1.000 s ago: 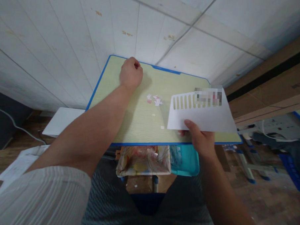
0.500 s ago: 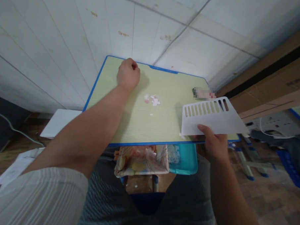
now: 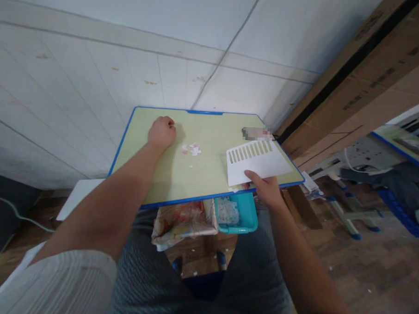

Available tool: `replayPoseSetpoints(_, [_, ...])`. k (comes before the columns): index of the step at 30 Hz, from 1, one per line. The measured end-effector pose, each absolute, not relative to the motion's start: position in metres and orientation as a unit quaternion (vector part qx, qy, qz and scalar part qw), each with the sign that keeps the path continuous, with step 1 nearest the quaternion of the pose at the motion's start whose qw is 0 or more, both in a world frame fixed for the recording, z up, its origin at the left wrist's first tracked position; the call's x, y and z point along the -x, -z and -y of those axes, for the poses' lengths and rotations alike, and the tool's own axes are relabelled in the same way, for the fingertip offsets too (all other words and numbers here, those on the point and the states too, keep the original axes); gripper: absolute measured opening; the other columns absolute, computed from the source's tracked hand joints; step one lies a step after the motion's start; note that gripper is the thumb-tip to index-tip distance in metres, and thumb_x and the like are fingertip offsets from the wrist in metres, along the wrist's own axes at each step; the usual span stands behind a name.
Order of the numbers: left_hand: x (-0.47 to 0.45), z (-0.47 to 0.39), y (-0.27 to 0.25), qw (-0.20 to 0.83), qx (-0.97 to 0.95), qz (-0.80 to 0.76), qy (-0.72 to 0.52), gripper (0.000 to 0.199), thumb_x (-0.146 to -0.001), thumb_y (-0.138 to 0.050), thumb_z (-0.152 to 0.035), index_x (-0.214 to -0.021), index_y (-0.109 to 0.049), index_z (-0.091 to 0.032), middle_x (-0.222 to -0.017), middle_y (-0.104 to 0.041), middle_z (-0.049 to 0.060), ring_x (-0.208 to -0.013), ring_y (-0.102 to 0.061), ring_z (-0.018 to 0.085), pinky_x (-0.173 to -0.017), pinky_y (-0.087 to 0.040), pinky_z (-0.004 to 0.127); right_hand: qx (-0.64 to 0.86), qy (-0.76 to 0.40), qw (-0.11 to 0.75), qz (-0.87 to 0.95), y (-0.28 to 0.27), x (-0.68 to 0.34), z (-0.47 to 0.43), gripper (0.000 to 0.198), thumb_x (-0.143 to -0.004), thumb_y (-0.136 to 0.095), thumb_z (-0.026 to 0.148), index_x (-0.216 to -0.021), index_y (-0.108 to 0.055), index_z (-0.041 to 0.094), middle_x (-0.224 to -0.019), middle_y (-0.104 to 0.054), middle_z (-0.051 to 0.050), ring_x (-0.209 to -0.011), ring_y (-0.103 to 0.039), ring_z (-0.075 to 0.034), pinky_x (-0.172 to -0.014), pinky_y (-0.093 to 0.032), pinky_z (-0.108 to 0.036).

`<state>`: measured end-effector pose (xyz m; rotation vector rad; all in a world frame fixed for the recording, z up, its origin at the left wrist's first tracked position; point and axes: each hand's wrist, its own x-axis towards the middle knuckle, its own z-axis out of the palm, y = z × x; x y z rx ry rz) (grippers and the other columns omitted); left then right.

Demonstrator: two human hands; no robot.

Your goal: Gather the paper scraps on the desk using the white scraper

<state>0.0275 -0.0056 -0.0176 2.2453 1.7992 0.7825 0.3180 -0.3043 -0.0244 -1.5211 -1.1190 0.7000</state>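
My right hand [image 3: 268, 189] grips the lower edge of a white sheet [image 3: 254, 166] with a row of slots cut along its far side. The thumb lies on top of the sheet, and the other fingers are hidden beneath it. Over the back left part of the table [image 3: 173, 183], my left hand [image 3: 162, 132] is closed with its fingers curled; whatever they may hold is hidden. Small white and pinkish paper scraps [image 3: 195, 150] lie in a loose cluster on the tabletop, to the right of my left hand.
A blurred-out item [image 3: 257, 134] sits at the back right of the table. Below the front edge are a cloth-lined basket [image 3: 192, 228] and a turquoise tray [image 3: 247, 214]. Tall cardboard boxes [image 3: 351, 84] stand to the right. A pale wall [image 3: 105, 83] runs behind the table.
The camera view has shifted, so the table appears lower and further left. My right hand still holds the slotted sheet, and my left hand stays closed over the table's back left.
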Motion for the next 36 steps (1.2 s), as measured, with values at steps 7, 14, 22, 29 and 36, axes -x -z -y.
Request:
replayPoseSetpoints(7, [0.001,0.074,0.016,0.021,-0.78,-0.6,-0.173,0.055,-0.117,-0.054,-0.033,-0.164,-0.071,-0.01,-0.173,-0.068,0.026,-0.161,-0.062,0.045,-0.138,-0.049,0.059,0.61,-0.32,0.579,0.436,0.033,-0.324,0.291,0.031,-0.073,-0.087,0.049,-0.078,-0.063,0.03,-0.06,-0.066,0.0,-0.052,-0.058,-0.021,-0.052,-0.057,-0.038])
replayPoseSetpoints(14, [0.009,0.119,0.015,0.0,-0.782,-0.607,-0.144,0.056,-0.121,-0.041,-0.034,-0.164,-0.069,-0.012,-0.176,-0.065,0.025,-0.165,-0.057,0.043,-0.135,-0.047,0.064,0.59,-0.287,0.632,0.413,0.036,-0.325,0.278,0.031,-0.069,-0.082,0.051,-0.084,-0.066,0.028,-0.064,-0.07,0.001,-0.052,-0.059,-0.019,-0.047,-0.054,-0.034])
replayPoseSetpoints(22, [0.012,0.119,0.017,-0.007,-0.781,-0.607,-0.147,0.055,-0.121,-0.041,-0.035,-0.162,-0.071,-0.014,-0.176,-0.066,0.025,-0.164,-0.059,0.043,-0.134,-0.048,0.063,0.605,-0.246,0.642,0.401,0.041,-0.333,0.271,0.031,-0.068,-0.078,0.053,-0.081,-0.059,0.031,-0.059,-0.068,0.002,-0.051,-0.059,-0.02,-0.048,-0.052,-0.034])
replayPoseSetpoints(29, [0.014,0.119,0.017,-0.004,-0.781,-0.603,-0.161,0.055,-0.118,-0.045,-0.037,-0.16,-0.073,-0.015,-0.174,-0.067,0.027,-0.163,-0.059,0.047,-0.133,-0.048,0.066,0.632,-0.264,0.607,0.403,0.042,-0.342,0.287,0.034,-0.066,-0.082,0.053,-0.085,-0.064,0.031,-0.069,-0.074,-0.003,-0.058,-0.062,-0.025,-0.056,-0.058,-0.042])
replayPoseSetpoints(36, [0.01,0.125,0.009,-0.004,-0.775,-0.616,-0.141,0.057,-0.118,-0.047,-0.036,-0.163,-0.072,-0.011,-0.173,-0.068,0.028,-0.162,-0.061,0.047,-0.132,-0.05,0.064,0.649,-0.275,0.587,0.399,0.037,-0.342,0.286,0.039,-0.064,-0.08,0.055,-0.09,-0.066,0.029,-0.071,-0.074,-0.004,-0.062,-0.062,-0.024,-0.057,-0.058,-0.04])
